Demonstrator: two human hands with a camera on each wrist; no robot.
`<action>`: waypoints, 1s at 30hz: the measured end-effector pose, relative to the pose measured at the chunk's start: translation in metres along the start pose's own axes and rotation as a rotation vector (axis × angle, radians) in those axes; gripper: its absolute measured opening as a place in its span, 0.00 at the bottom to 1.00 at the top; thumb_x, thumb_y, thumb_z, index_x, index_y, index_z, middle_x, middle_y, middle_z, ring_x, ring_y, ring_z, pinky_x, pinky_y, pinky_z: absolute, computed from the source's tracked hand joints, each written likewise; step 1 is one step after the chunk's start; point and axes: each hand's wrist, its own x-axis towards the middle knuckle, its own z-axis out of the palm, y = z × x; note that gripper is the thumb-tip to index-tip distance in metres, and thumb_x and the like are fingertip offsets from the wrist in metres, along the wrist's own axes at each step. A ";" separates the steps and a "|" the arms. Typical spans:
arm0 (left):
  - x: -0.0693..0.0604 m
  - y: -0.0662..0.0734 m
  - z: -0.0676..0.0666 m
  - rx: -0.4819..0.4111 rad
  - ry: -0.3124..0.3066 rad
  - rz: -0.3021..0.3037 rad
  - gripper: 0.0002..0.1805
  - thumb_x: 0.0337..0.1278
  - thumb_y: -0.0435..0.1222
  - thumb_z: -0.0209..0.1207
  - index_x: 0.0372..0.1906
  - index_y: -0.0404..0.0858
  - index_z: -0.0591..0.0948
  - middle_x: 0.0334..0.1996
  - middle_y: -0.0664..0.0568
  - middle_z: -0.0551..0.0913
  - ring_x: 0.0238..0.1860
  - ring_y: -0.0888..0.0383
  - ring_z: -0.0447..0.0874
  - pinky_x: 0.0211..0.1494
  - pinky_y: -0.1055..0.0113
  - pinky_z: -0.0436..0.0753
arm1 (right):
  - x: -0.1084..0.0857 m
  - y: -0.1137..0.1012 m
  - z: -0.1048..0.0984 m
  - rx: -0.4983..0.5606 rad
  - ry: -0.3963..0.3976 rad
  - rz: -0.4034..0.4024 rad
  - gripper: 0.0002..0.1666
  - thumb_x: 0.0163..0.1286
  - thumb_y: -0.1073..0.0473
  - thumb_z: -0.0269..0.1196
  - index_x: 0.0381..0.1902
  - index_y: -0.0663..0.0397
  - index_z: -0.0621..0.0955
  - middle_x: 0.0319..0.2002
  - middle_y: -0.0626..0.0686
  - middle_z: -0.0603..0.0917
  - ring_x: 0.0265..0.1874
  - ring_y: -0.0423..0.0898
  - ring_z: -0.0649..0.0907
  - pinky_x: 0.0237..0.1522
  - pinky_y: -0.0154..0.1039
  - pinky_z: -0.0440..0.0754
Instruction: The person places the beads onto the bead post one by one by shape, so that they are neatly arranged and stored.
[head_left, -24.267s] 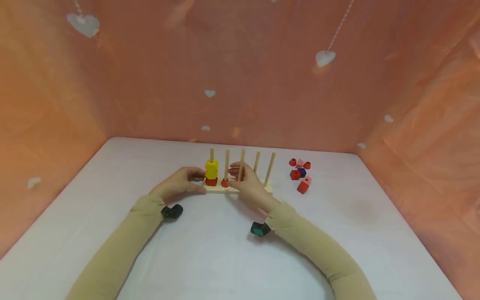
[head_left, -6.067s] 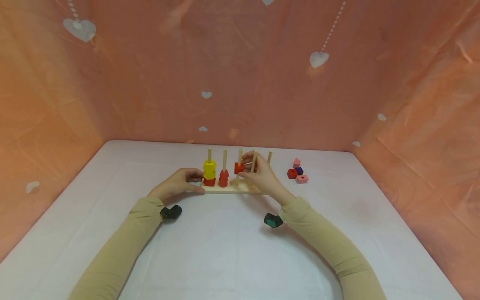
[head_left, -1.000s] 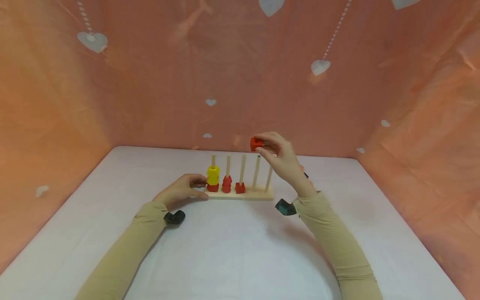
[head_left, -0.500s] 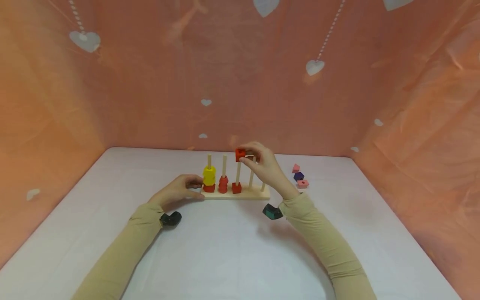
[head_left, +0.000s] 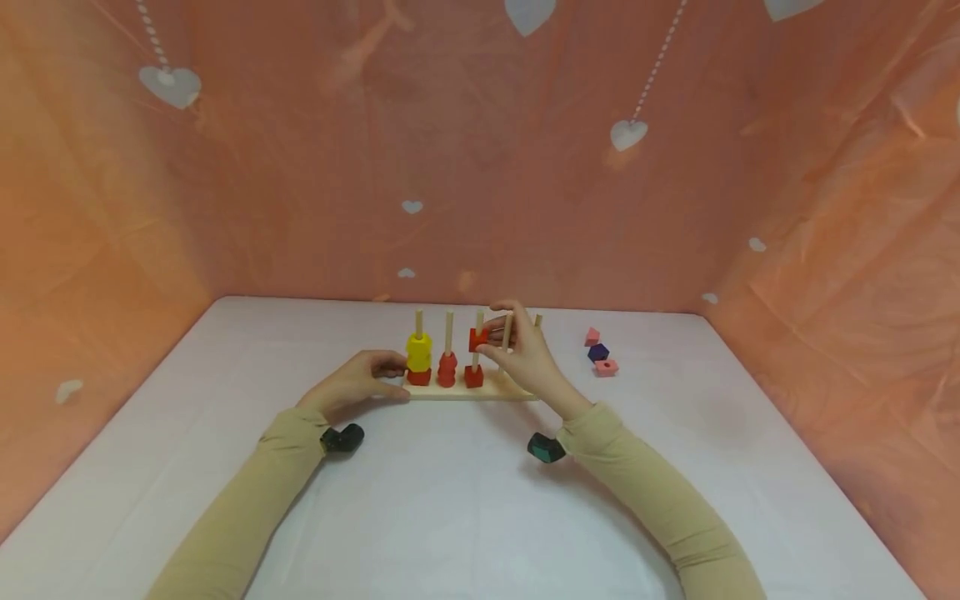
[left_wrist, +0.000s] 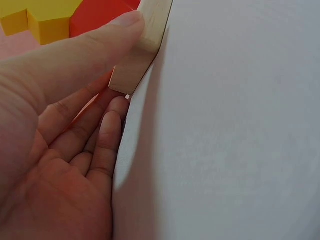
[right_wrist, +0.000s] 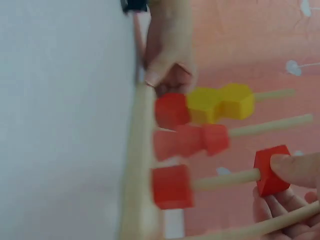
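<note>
In the head view, my left hand holds the left end of a wooden peg stand. The left wrist view shows that thumb on the stand's corner, with the other fingers behind it. My right hand pinches a red block threaded partway down the third peg. Below it, apart, another red block sits at that peg's foot. Yellow blocks rest over a red block on the first peg. Stacked red beads fill the lower second peg. The right hand partly hides the last two pegs.
Right of the stand lie a pink triangular block, a purple block and a pink rectangular block. Dark wrist cameras sit at both cuffs. A pink-orange cloth with hearts hangs behind the white table.
Over the last second the right hand brings the red block left and lowers it onto the third peg. Since the oldest frame, red pieces have joined the second and third pegs. Left hand stays.
</note>
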 end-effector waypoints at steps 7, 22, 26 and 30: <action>-0.001 0.002 0.002 0.015 0.008 -0.015 0.33 0.45 0.36 0.72 0.58 0.33 0.74 0.56 0.43 0.76 0.58 0.47 0.72 0.66 0.52 0.66 | -0.013 0.006 0.011 0.087 -0.026 0.179 0.27 0.56 0.77 0.66 0.52 0.73 0.69 0.44 0.68 0.79 0.45 0.61 0.81 0.51 0.50 0.79; 0.001 -0.003 0.002 0.009 -0.008 -0.009 0.32 0.45 0.37 0.73 0.58 0.34 0.75 0.56 0.44 0.77 0.58 0.47 0.72 0.66 0.51 0.65 | -0.029 0.005 -0.004 -0.049 -0.062 0.063 0.32 0.57 0.74 0.67 0.58 0.70 0.67 0.50 0.67 0.77 0.52 0.63 0.78 0.57 0.50 0.74; 0.002 -0.003 -0.001 0.025 -0.004 -0.010 0.32 0.44 0.38 0.73 0.58 0.35 0.75 0.56 0.44 0.77 0.58 0.47 0.72 0.66 0.52 0.66 | -0.029 -0.012 -0.021 -0.060 -0.044 -0.010 0.37 0.57 0.73 0.68 0.63 0.67 0.64 0.55 0.65 0.75 0.56 0.59 0.76 0.60 0.47 0.72; 0.002 -0.004 -0.002 0.019 -0.005 -0.016 0.33 0.44 0.38 0.73 0.58 0.35 0.75 0.57 0.44 0.76 0.59 0.47 0.72 0.66 0.52 0.66 | -0.028 -0.026 -0.039 -0.041 -0.035 -0.049 0.40 0.60 0.72 0.66 0.67 0.62 0.62 0.59 0.64 0.73 0.59 0.55 0.75 0.61 0.47 0.70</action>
